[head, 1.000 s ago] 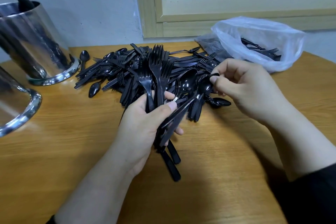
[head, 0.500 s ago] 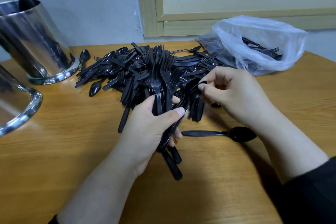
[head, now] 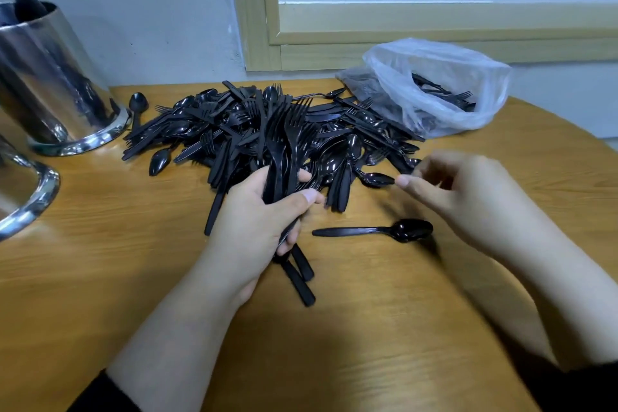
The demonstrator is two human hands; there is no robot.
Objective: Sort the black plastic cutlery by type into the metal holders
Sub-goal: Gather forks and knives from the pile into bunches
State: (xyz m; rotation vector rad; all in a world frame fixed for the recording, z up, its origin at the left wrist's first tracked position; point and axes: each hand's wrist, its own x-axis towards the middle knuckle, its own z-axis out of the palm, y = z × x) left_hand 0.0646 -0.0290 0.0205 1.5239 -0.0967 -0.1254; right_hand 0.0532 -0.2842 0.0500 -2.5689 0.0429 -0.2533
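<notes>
A heap of black plastic cutlery (head: 234, 124) lies across the back of the wooden table (head: 100, 261). My left hand (head: 261, 221) grips a bundle of forks (head: 287, 144), tines pointing away, handles sticking out below my palm. My right hand (head: 465, 194) hovers blurred at the heap's right edge, fingers loosely curled, holding nothing. A single spoon (head: 384, 231) lies on the table between my hands. One metal holder (head: 50, 84) stands at the far left with dark cutlery inside. A second holder (head: 26, 197) shows only its rim at the left edge.
A clear plastic bag (head: 441, 84) with more cutlery sits at the back right, against the wall under a window frame. A lone spoon (head: 160, 160) lies left of the heap. The table's curved edge runs along the right.
My right hand pulled a spoon out of the bundle and dropped it on the table, then drew away to the right with nothing in it. My left hand kept the forks.
</notes>
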